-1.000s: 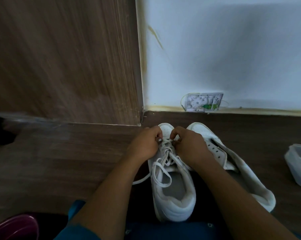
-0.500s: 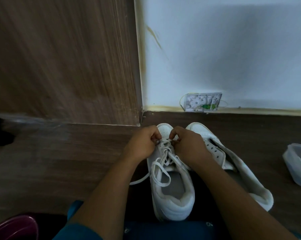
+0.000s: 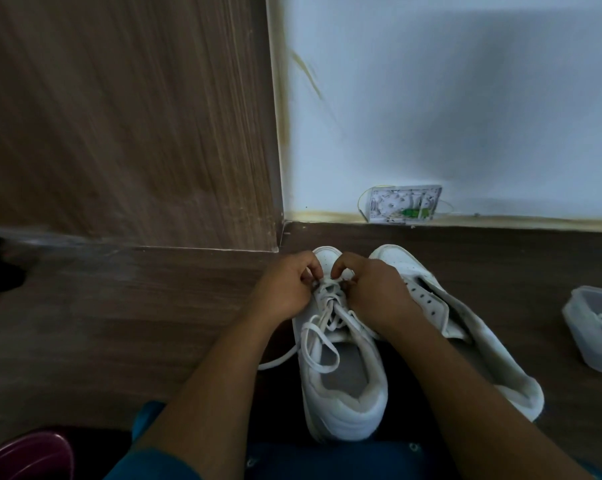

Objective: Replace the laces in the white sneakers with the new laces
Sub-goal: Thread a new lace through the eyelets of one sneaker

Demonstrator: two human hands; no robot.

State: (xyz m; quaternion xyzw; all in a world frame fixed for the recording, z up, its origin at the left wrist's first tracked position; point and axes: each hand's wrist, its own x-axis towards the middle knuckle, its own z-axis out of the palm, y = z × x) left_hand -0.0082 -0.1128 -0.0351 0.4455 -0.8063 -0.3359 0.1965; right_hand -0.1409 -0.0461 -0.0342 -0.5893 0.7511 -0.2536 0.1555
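Here left hand (image 3: 285, 289), right hand (image 3: 374, 292) seemingly pinch lace (image 3: 327, 296); unlaced sneaker (image 3: 472, 327) beside, tub (image 3: 578, 332) rightward.

My left forearm (image 3: 202, 382) and right forearm (image 3: 459, 382), both bare, reach forward and converge. My left hand (image 3: 285, 287) and right hand (image 3: 374, 289) sit knuckles up, nearly touching, fingers curled under, each pinching the lace (image 3: 329, 285).

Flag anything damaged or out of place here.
The wall box at the foot of the wall has no cover: its innards and a thin wire loop are exposed. The second sneaker lies slumped, its eyelets empty.
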